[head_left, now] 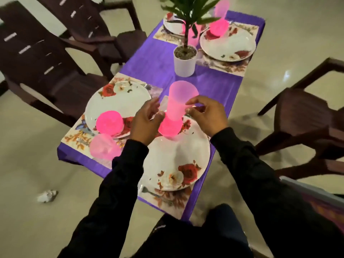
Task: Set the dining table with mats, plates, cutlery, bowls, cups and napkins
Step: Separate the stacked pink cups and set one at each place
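Working on the cups step, I had my left hand (147, 121) loosely curled beside the tall pink cup (179, 100), seemingly holding nothing, while my right hand (206, 114) pinched something small and pale that I could not make out against the cup's side. The cup stood on the pink bowl (170, 128) on the near plate (176, 161) of the desk (154, 64). Next, I judged, it wanted lifting off and setting upright on the mat (167, 202) beside the plate.
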